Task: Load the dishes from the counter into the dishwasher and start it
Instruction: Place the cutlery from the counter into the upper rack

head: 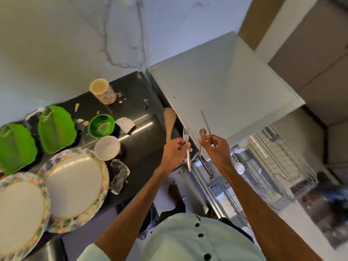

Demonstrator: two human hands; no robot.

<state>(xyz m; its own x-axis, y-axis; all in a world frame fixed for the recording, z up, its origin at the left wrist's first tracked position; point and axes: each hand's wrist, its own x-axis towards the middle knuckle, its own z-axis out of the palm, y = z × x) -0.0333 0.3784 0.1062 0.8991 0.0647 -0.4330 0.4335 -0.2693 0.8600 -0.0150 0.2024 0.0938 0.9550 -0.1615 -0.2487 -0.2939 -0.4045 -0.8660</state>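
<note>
Black bench (145,146) runs left of the open dishwasher's rack (278,153), and your arms reach over the seam between them. The cutlery is in your hands, up off the bench, just left of the rack and above it.

Your left hand (174,151) has its fingers (181,143) curled round two handles at once: a wooden spoon (169,121) and a fork (188,161), both with heads pointing away from you. Your right hand (216,149), the one nearer the rack, pinches a knife (206,122) and a small spoon (202,132) with a round label. The knife's tip leans away from the rack.

Every long axis runs away from your chest, and the rack lies right of and below both hands. I judge the right hand's pair should go in first, swung right and down. I cannot pick out a cutlery basket among the blurred wires.

Room over the rack's near side looks open. A white top (216,87) stands just behind the rack, and its edge seems to hang over the far side, so keep low and near.

Well left of the rack, waiting on the bench, are two patterned plates (75,185), two green plates (56,129), a green bowl (101,125), a white bowl (107,147) and a cup (102,91), with scraps between them.
</note>
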